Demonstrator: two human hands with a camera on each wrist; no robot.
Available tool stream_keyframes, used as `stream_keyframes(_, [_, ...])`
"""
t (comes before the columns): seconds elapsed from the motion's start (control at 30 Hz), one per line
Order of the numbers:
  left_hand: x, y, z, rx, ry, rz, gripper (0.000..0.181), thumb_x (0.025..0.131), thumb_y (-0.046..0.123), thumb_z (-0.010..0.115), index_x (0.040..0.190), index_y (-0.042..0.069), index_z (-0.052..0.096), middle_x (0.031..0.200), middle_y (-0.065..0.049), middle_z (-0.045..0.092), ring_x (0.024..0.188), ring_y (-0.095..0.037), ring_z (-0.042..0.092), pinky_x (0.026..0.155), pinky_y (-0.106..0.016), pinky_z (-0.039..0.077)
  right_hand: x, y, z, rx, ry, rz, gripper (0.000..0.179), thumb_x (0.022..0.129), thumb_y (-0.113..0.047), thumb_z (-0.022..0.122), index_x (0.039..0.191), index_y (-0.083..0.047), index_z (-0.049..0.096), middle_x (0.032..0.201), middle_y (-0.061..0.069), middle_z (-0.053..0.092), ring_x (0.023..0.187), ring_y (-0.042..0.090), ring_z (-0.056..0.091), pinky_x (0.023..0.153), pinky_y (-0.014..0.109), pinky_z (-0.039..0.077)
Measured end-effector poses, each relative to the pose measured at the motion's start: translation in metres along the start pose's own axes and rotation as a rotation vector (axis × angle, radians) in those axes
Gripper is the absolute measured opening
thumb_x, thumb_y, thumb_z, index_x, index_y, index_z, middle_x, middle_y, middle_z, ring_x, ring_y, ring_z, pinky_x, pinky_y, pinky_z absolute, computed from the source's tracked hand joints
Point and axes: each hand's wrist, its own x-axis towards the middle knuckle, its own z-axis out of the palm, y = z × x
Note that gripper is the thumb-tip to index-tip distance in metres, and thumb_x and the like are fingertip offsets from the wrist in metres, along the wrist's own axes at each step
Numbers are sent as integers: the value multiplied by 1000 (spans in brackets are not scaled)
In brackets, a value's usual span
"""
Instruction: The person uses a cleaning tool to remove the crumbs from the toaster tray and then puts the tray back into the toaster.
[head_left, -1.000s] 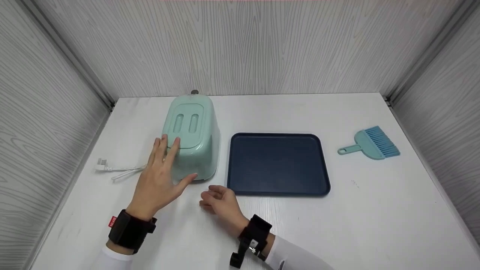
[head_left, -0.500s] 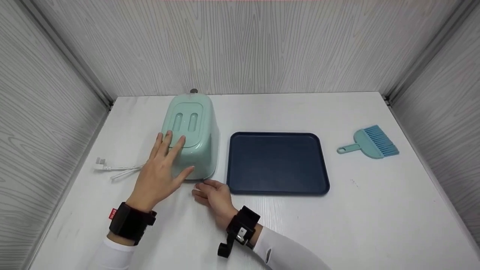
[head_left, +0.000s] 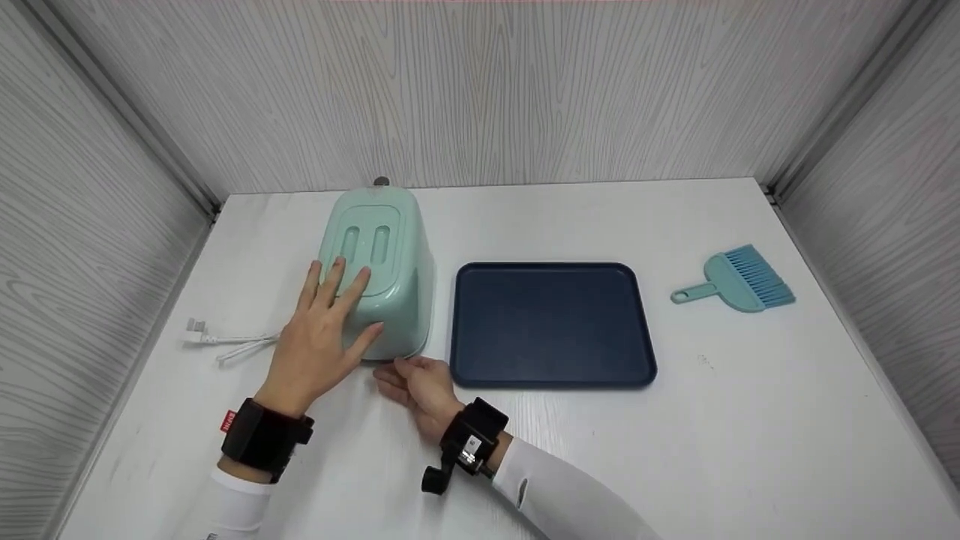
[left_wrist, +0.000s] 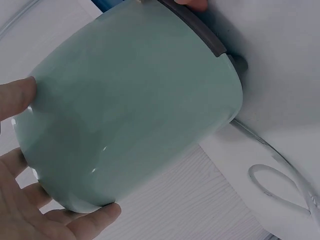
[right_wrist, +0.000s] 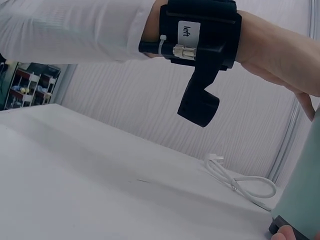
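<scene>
A mint-green toaster [head_left: 397, 292], with two slots moulded in its top, stands on the left of the white table. My left hand [head_left: 311, 345] rests on its near end, fingers spread and thumb apart; in the left wrist view its fingertips [left_wrist: 107, 215] lie against the shell. My right hand [head_left: 427, 390] is low at the near end, fingers bent, fingertips right at a dark strip [left_wrist: 197, 27] along the bottom edge. Its fingertips [right_wrist: 286, 233] show beside the strip in the right wrist view; whether they pinch it I cannot tell.
A dark blue tray [head_left: 555, 326] lies right of the toaster, close to my right hand. Farther right is a small blue hand brush [head_left: 739, 281]. A white power cord [head_left: 236, 341] with a plug lies left of the toaster. Panels enclose the table's back and sides.
My right hand has moved left and forward to the toaster's bottom near edge. My left hand stays on the toaster with little movement.
</scene>
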Motion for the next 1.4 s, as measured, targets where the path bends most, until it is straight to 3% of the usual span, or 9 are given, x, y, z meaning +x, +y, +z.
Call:
stream_keyframes(0.2, [0, 2, 0, 9, 8, -4, 73, 96, 34, 78, 159, 14, 48, 168, -24, 38, 159, -52, 26, 117, -64, 49, 3, 1, 6, -7, 11, 5, 23, 109, -4, 52, 123, 12, 59, 121, 27, 74, 106, 22, 78, 100, 33, 65])
stream_keyframes(0.5, [-1, 0, 1, 15, 11, -3, 73, 95, 36, 79, 158, 15, 50, 166, -24, 41, 158, -53, 28, 110, -64, 55, 2, 7, 12, -68, 76, -17, 23, 109, -2, 49, 122, 12, 62, 112, 23, 77, 103, 25, 80, 94, 34, 67])
stream_keyframes(0.77, [1, 1, -1, 17, -9, -12, 73, 96, 39, 77, 159, 15, 49, 167, -23, 40, 159, -52, 26, 116, -64, 50, 1, 2, 15, -122, 89, -20, 23, 109, -2, 49, 120, 14, 62, 113, 25, 78, 102, 29, 80, 88, 34, 69])
stream_keyframes(1.13, [2, 2, -4, 11, 1, -1, 72, 96, 36, 79, 158, 14, 50, 166, -24, 41, 157, -55, 28, 118, -66, 48, 1, -2, 14, -167, 77, -8, 24, 108, -3, 51, 121, 14, 64, 112, 24, 79, 107, 29, 79, 94, 35, 67])
stream_keyframes(1.4, [3, 4, -7, 2, -26, -19, 73, 97, 37, 77, 159, 15, 48, 168, -23, 39, 158, -53, 26, 120, -66, 46, 2, -1, 15, -186, 97, -10, 21, 108, -3, 53, 113, 11, 67, 104, 22, 80, 97, 26, 81, 89, 35, 68])
